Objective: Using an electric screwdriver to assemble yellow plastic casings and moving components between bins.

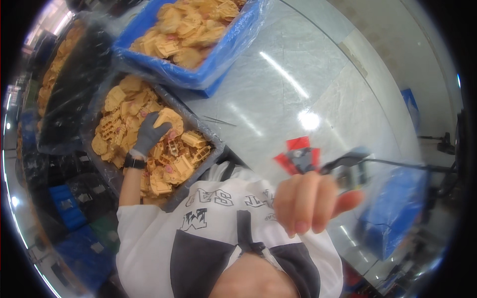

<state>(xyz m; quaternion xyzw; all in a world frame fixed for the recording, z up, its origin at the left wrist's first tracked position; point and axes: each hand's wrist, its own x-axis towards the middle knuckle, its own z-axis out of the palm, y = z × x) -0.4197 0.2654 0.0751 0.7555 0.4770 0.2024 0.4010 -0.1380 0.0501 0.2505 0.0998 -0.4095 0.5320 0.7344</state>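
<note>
My left hand (147, 135), in a grey glove with a dark band at its wrist, reaches into a plastic-lined bin (110, 178) at the left. Its fingers are closed around the edge of a tan plastic part (171, 119). Under and around it lie many loose tan parts (174, 171), some with small pink spots. My bare right hand (310, 203) is raised close to the camera, over the right side of my shirt. Its fingers hang down and its thumb points out to the side, with nothing visible in it.
A blue lined crate (196, 79) heaped with tan parts stands on the pale table (278, 109). Thin tweezers (218, 120) lie near the bin. Beside my right hand are a red-and-grey object (299, 155) and a blurred device with a black cable (392, 162). A blue plastic-covered container (395, 208) sits far right.
</note>
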